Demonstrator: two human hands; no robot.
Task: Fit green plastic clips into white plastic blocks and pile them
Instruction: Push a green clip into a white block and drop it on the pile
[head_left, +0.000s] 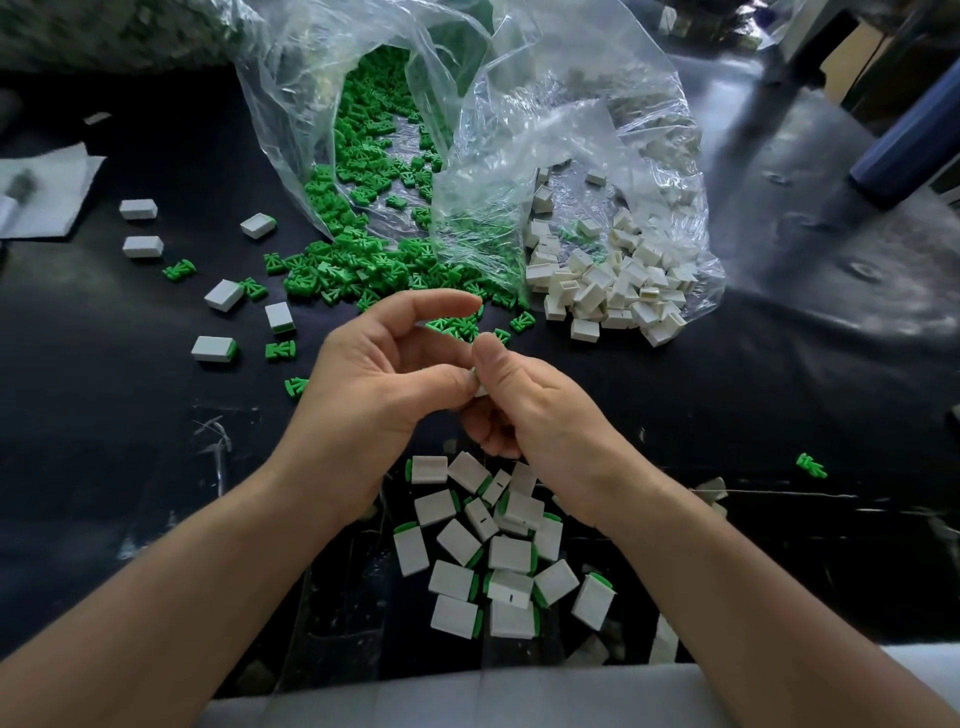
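The two hands meet over the middle of the bench (104, 441). The left hand (384, 374) and the right hand (535, 410) both pinch one white block (479, 387) between thumbs and curled fingers, and most of it is hidden. A green clip (447, 327) shows just under the left forefinger; I cannot tell whether it is held or lies on the bench.

Below the wrists lies a pile of finished blocks (483, 556), about seventeen, each with a green edge showing. To the left six loose blocks (224, 295) lie scattered, two of them with a green edge, with about five stray clips (179, 269) among them. One lone clip (811, 465) lies well apart at the right.

There are two clear bags. The left bag (291, 104) holds green clips too many to count, which spill from its mouth onto the bench. The right bag (649, 135) holds bare white blocks, also spilling at its mouth.

A white cloth (47, 192) lies at the left edge. The bench shows bare dark surface left of the forearms and right of the right hand.
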